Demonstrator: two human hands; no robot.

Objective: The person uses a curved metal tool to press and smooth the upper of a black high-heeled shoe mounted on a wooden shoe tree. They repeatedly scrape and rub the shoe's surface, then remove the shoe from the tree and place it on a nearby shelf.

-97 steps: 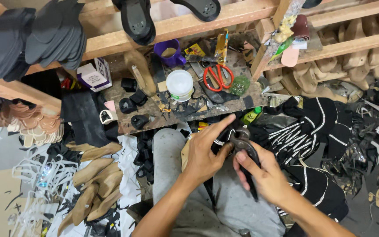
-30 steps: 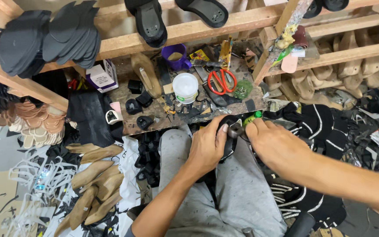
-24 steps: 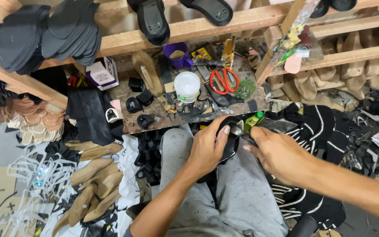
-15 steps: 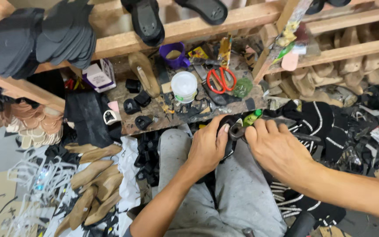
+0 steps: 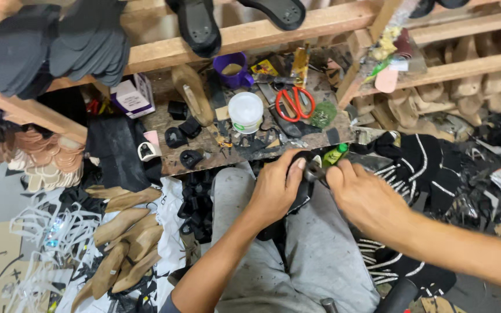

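Observation:
My left hand (image 5: 276, 188) grips a black shoe piece (image 5: 302, 194) over my lap, fingers wrapped around its upper end. My right hand (image 5: 363, 197) meets it from the right and pinches a small dark tool (image 5: 314, 172) against the top of the piece. Both hands hover just in front of a low wooden workboard (image 5: 169, 162). My grey trousers (image 5: 320, 261) lie beneath them.
On the workboard stand a white lidded tub (image 5: 246, 112), red-handled scissors (image 5: 294, 104), a purple cup (image 5: 232, 69) and small black parts (image 5: 176, 138). Wooden shoe lasts (image 5: 126, 243) lie at the lower left, black striped material (image 5: 418, 159) at the right. Black soles (image 5: 195, 26) rest on wooden shelves above.
Over the last three seconds both hands rose from my lap towards the workboard edge. In the last second they stayed close together on the black piece, my right fingers shifting slightly at its top.

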